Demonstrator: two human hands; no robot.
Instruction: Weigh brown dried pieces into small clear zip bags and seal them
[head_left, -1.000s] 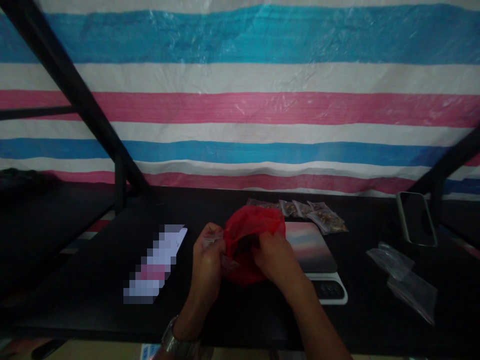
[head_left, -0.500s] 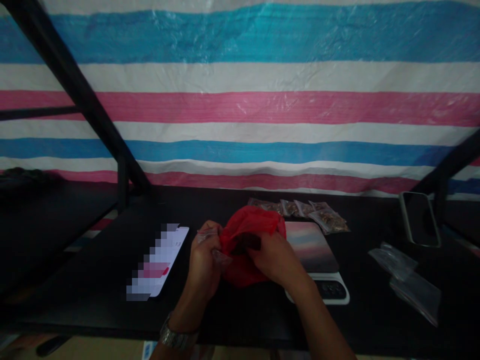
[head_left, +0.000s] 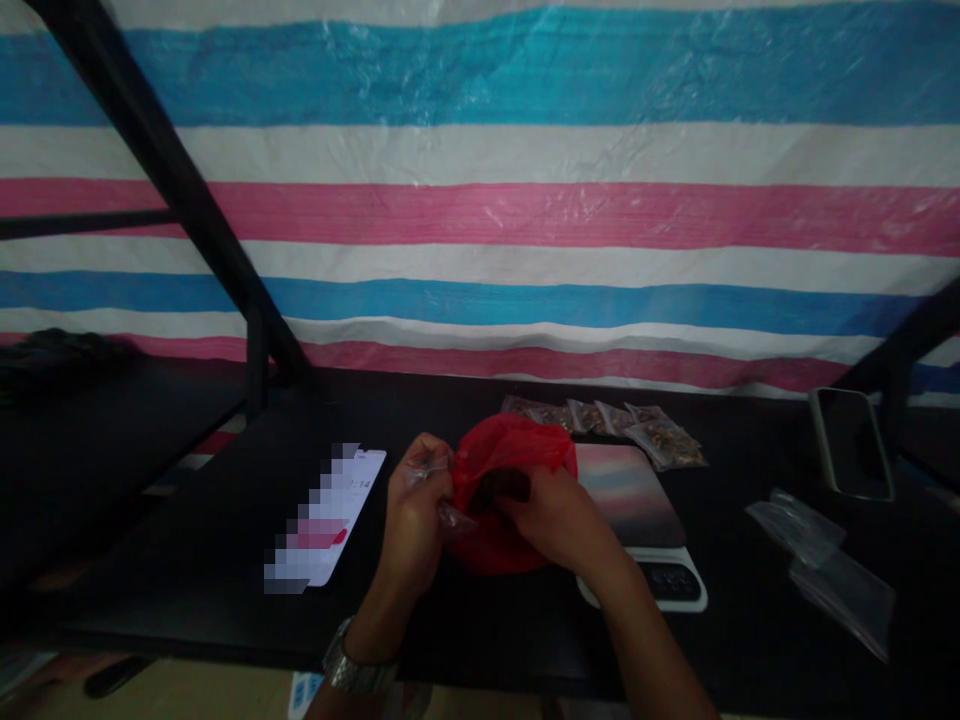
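Note:
A red plastic bag (head_left: 491,550) stands with its mouth gathered open, dark contents showing inside. My left hand (head_left: 412,520) is closed on the bag's left rim, and a small clear zip bag (head_left: 426,470) is pinched in the same fingers. At the mouth's right side, my right hand (head_left: 559,515) reaches in with curled fingers. Its fingertips are partly hidden, and what they grip is unclear. Just behind my right forearm lies a kitchen scale (head_left: 630,495) with a shiny plate, partly covered by the red bag.
Several filled zip bags (head_left: 664,437) lie in a row behind the scale. Flat clear bags (head_left: 840,590) rest at the right, near a phone (head_left: 853,445) leaning by the frame post. A lit phone (head_left: 330,525) lies left on the black table (head_left: 202,590). Striped sheeting (head_left: 525,210) hangs behind.
The view has shifted slightly, so everything sits a little further right. My right fingers have moved slightly at the red bag's mouth. My left hand keeps its hold.

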